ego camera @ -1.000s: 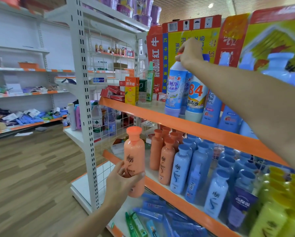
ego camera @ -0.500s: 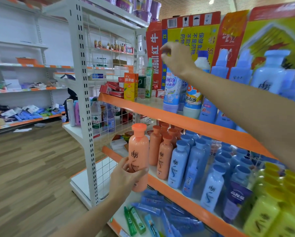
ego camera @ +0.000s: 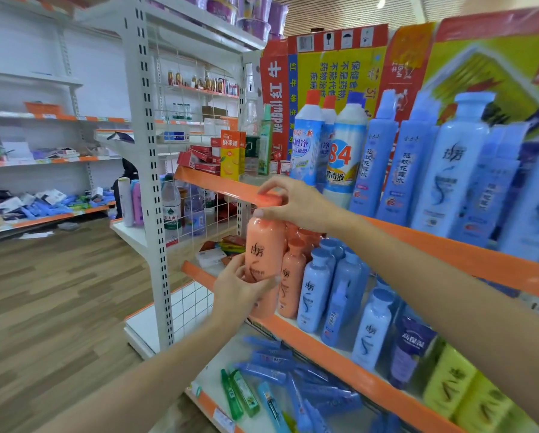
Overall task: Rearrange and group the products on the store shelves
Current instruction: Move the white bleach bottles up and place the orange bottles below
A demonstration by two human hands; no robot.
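Orange bottle (ego camera: 264, 260) upright, long axis vertical, held just in front of middle shelf edge (ego camera: 324, 345); my left hand (ego camera: 240, 287) grips body low; my right hand (ego camera: 296, 204) pinches cap from above; orange row (ego camera: 293, 276) immediately right.
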